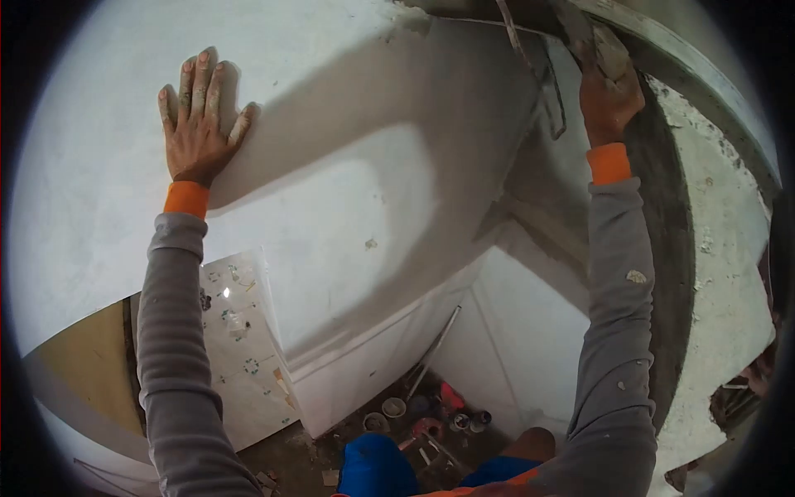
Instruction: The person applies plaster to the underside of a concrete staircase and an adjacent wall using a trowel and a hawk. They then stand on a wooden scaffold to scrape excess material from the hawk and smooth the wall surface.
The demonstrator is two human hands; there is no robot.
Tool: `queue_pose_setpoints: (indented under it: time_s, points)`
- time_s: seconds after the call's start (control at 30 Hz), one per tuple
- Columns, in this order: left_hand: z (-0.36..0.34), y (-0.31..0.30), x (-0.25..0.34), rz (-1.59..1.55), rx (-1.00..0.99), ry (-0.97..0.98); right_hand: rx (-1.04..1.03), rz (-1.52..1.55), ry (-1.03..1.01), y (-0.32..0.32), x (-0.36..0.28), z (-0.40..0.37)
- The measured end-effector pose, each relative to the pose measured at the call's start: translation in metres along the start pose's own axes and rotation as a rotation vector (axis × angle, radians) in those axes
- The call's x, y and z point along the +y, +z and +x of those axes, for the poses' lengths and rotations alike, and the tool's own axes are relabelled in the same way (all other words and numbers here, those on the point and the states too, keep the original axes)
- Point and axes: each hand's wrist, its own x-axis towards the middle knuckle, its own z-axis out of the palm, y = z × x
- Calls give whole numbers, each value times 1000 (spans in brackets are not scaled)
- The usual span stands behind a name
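Observation:
My left hand lies flat against the white wall, fingers spread and smeared with pale dried material. My right hand is raised at the upper right, its fingers closed near the dark grey band that curves along the edge. A dull greyish shape shows at its fingers, but I cannot make out what it is. Just left of that hand, a thin brownish strip hangs down, close to a narrow bent dark loop. Both sleeves are grey with orange cuffs.
Far below, the floor holds round containers, a red object and scattered tools. A long pale pole leans in the corner. A glossy patterned panel stands below my left arm. Rough broken edging lies at right.

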Motion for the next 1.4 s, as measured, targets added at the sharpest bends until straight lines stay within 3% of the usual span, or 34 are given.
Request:
queue_pose_setpoints:
  time_s: [0.03,0.13,0.17,0.2,0.27,0.3,0.4,0.43,0.5,0.6,0.67,0.7,0.8,0.83,0.9,0.93,1.03,1.1,1.17,1.23,1.27,1.33,1.4]
  points:
    - [0,1,0,-6,-2,4,16,17,55,-12,-6,4]
    - [9,-16,7,-66,93,40,-16,-190,-97,-49,-5,23]
    - [15,-42,20,303,-400,-92,-42,-178,-58,-63,-12,28]
    - [15,-42,21,323,-413,-92,-34,-157,4,-72,-13,32]
    - [2,0,1,-90,167,63,-9,-108,132,-89,-13,36]
    - [2,1,3,-98,170,63,-11,-144,84,-95,-28,41]
    - [3,0,1,-116,202,73,-1,154,222,-105,-21,41]
    - [4,2,1,-130,230,75,-54,33,330,-112,-18,42]
    - [3,5,0,-149,251,72,-39,-190,245,-125,-29,49]
    - [2,5,-1,-188,261,86,-62,-95,444,-162,-44,58]
    - [1,5,-3,-190,268,82,13,104,360,-182,-47,60]
    - [-1,7,-4,-192,273,80,62,28,257,-177,-67,66]
    - [2,5,-2,-217,300,91,-144,-115,243,-172,-59,68]
    - [3,4,-3,-221,309,98,-176,-282,59,-163,-55,66]
    - [7,2,0,-220,344,132,-193,-312,-254,-135,-49,71]
    - [8,0,0,-209,366,157,-183,-169,-379,-132,-46,78]
    - [9,-3,-2,-182,359,188,-197,-266,4,-163,-37,85]
    - [6,-4,-6,-158,347,190,-220,-617,-262,-208,-31,98]
    - [2,-7,-9,-130,341,193,-306,-981,-351,-279,-9,116]
    - [0,-8,-11,-107,325,195,-230,-789,-117,-317,-16,125]
    - [-2,-9,-11,-91,320,198,-80,-397,58,-323,-33,132]
    - [-4,-10,-12,-65,307,203,27,-362,-43,-341,-42,140]
    - [-4,-10,-13,-27,293,209,-5,-446,-120,-377,-33,143]
